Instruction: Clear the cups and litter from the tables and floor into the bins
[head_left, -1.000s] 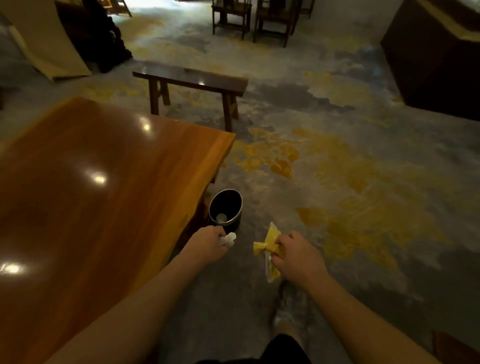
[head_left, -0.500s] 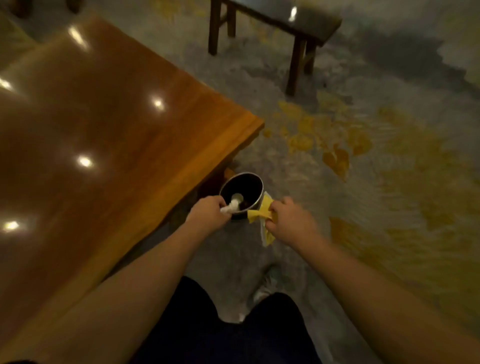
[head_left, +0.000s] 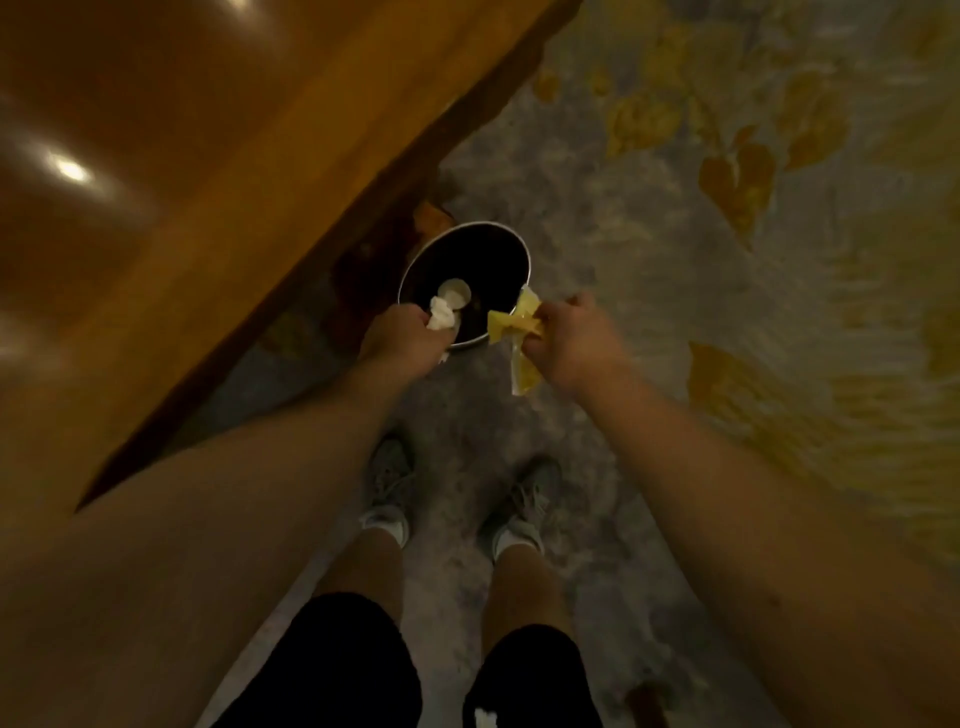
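Observation:
A round dark bin (head_left: 483, 240) with a metal rim stands on the floor beside the table's edge. A pale cup (head_left: 456, 291) lies inside it. My left hand (head_left: 405, 335) is shut on a crumpled white tissue (head_left: 441, 314), held over the bin's near rim. My right hand (head_left: 569, 340) is shut on a yellow wrapper (head_left: 511, 325), which hangs at the bin's right rim, partly over the opening. Both hands are close together just above the bin.
A large polished wooden table (head_left: 171, 171) fills the left side, its edge running diagonally past the bin. The floor (head_left: 701, 291) is grey with yellow patches. My two feet in grey trainers (head_left: 389, 493) stand just behind the bin.
The view has tilted down and closed in on the bin. Both hands have moved forward so the tissue and wrapper now hang over the bin's rim. Both still hold their litter.

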